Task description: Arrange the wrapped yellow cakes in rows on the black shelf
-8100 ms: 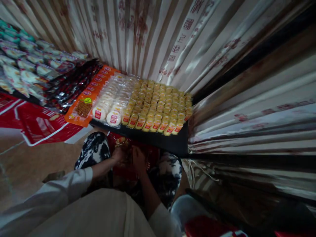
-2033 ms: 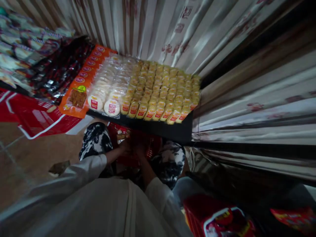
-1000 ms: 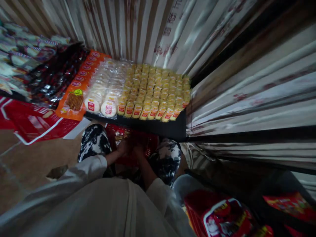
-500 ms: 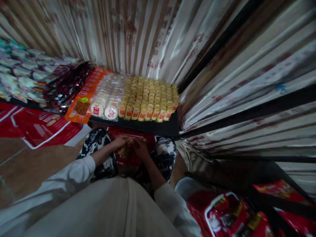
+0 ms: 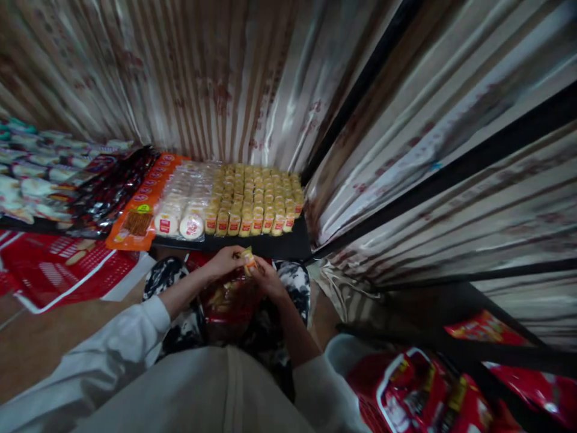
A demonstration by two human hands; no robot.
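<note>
A small yellow snack packet (image 5: 249,260) is held up between my two hands, just in front of the shelf edge. My left hand (image 5: 229,260) pinches its upper left side, and my right hand (image 5: 267,278) grips it from the lower right. Below them, between my knees, a red basket (image 5: 234,314) holds more yellowish packets, dim and hard to make out. Rows of similar yellow packets (image 5: 252,204) stand on the black shelf (image 5: 265,245). White round wrapped snacks (image 5: 192,224) lie to their left.
Left along the shelf are an orange snack bag (image 5: 130,231), dark shiny packets (image 5: 108,192) and white packets (image 5: 40,186). A red basket (image 5: 58,270) sits at left. Red bags (image 5: 424,391) fill another basket at lower right. Striped curtains (image 5: 202,78) hang behind.
Both hands have risen from inside the basket between my knees, bringing up a yellow snack packet. The view has shifted, so the shelf appears lower and farther left.
</note>
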